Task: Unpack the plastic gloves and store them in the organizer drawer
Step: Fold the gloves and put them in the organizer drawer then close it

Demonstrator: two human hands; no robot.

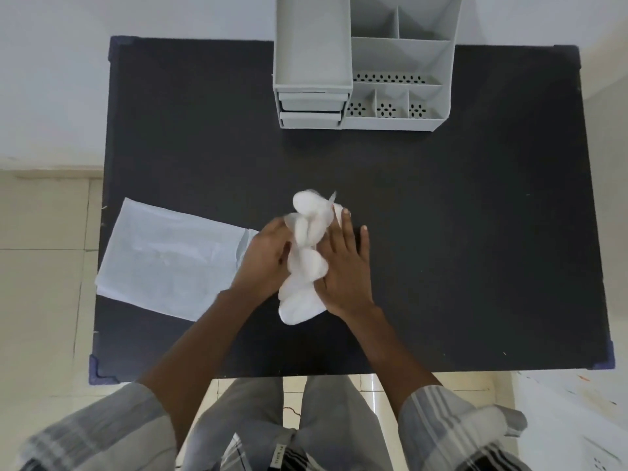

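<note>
A crumpled bundle of white plastic gloves (306, 263) lies between my two hands at the middle of the black table (475, 232). My left hand (263, 260) grips the bundle from its left side. On its right side my right hand (343, 266) presses against it, fingers stretched forward. The empty clear packaging bag (166, 258) lies flat at the table's left edge, touching my left hand. The grey organizer (360, 79) stands at the far edge, with two shut drawers (311, 112) on its left part.
The organizer has open compartments with perforated floors (390, 108) on its right side. Bare black tabletop stretches between the hands and the organizer and off to the right. Pale tiled floor (44, 266) surrounds the table.
</note>
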